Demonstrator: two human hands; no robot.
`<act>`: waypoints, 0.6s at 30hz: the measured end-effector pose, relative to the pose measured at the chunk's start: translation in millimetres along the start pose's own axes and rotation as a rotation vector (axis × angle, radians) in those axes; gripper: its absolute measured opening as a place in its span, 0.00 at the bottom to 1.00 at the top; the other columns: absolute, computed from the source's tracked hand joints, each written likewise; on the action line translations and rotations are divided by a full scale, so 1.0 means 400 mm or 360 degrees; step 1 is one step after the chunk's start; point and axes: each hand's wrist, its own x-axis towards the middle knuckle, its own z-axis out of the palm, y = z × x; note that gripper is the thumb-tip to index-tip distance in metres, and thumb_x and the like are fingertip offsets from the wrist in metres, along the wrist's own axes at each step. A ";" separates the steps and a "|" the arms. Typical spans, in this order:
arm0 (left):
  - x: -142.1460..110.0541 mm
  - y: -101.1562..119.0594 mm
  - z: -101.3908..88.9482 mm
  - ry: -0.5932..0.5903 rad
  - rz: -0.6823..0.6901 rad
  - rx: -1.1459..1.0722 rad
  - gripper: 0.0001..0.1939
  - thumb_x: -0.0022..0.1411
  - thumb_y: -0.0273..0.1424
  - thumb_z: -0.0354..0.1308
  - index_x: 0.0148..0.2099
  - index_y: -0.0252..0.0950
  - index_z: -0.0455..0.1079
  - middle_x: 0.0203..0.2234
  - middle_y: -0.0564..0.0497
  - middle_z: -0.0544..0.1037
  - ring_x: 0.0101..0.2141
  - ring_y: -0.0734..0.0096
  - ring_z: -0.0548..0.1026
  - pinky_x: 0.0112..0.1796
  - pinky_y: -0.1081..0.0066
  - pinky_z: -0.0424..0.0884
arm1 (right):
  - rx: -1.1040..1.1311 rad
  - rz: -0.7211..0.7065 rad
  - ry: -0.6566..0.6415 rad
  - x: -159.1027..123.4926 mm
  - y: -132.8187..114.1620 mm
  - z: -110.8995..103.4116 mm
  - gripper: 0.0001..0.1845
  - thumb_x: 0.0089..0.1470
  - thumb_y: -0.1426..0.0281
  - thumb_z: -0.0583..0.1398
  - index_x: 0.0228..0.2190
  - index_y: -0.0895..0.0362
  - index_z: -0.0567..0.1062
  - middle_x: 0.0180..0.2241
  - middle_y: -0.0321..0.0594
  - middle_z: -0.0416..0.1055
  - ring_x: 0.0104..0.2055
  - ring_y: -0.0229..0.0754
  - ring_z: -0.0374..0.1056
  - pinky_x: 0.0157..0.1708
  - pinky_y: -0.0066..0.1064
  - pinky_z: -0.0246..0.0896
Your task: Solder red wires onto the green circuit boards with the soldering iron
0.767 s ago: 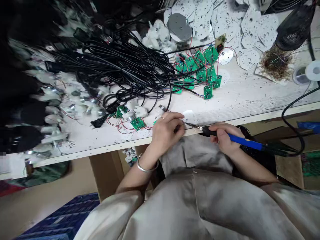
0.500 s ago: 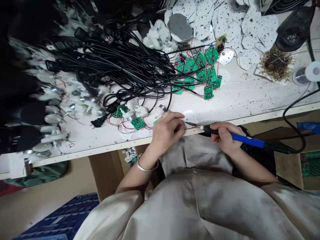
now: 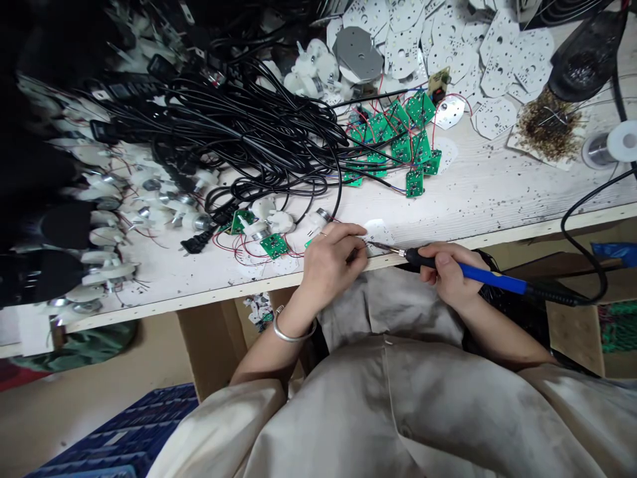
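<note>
My right hand (image 3: 448, 273) is shut around a blue-handled soldering iron (image 3: 490, 279), and the iron's thin metal tip points left at the bench edge. The tip ends close to the fingertips of my left hand (image 3: 331, 257). Those fingers curl over the edge, and something small and dark may sit between them, too hidden to name. A white round plate (image 3: 378, 232) lies just beyond the tip. A green circuit board (image 3: 273, 245) with red wires sits left of my left hand, beside a small motor with a white gear housing (image 3: 316, 222).
A tangle of black cables (image 3: 239, 139) fills the bench's middle. Further green boards (image 3: 403, 143) lie right of it, with stacked white perforated plates (image 3: 497, 73) behind them. A solder spool (image 3: 622, 141) stands at the far right. The iron's black cord (image 3: 582, 265) trails off the bench front edge (image 3: 448, 249).
The view has steadied and shifted slightly. Both hands and the soldering iron stay almost where they were.
</note>
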 end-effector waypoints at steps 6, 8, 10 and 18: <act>0.000 0.000 0.000 0.0043 0.0045 -0.0022 0.05 0.61 0.23 0.58 0.33 0.35 0.73 0.41 0.49 0.81 0.39 0.66 0.76 0.39 0.66 0.72 | 0.0063 0.0096 0.0104 -0.010 0.013 -0.005 0.15 0.63 0.58 0.57 0.35 0.52 0.80 0.18 0.32 0.72 0.14 0.34 0.63 0.11 0.25 0.57; 0.000 -0.001 0.001 0.0041 0.0045 -0.0025 0.05 0.61 0.23 0.58 0.33 0.35 0.73 0.41 0.49 0.81 0.39 0.66 0.76 0.40 0.65 0.72 | 0.0054 0.0111 0.0105 -0.009 0.011 -0.004 0.15 0.63 0.58 0.57 0.35 0.52 0.80 0.18 0.33 0.72 0.13 0.34 0.63 0.10 0.25 0.56; 0.000 -0.002 0.001 0.0042 0.0049 -0.0027 0.05 0.61 0.23 0.58 0.32 0.35 0.73 0.40 0.49 0.81 0.39 0.66 0.76 0.40 0.65 0.72 | 0.0084 0.0082 0.0115 -0.007 0.008 -0.001 0.14 0.63 0.59 0.57 0.35 0.51 0.80 0.18 0.32 0.72 0.13 0.34 0.63 0.10 0.25 0.56; -0.006 -0.004 0.003 0.0033 0.0088 0.0043 0.06 0.64 0.26 0.57 0.34 0.36 0.73 0.41 0.48 0.81 0.40 0.66 0.77 0.40 0.65 0.72 | 0.0213 -0.0036 0.0217 -0.006 0.014 0.008 0.12 0.63 0.59 0.57 0.37 0.51 0.79 0.19 0.31 0.72 0.14 0.35 0.64 0.11 0.25 0.57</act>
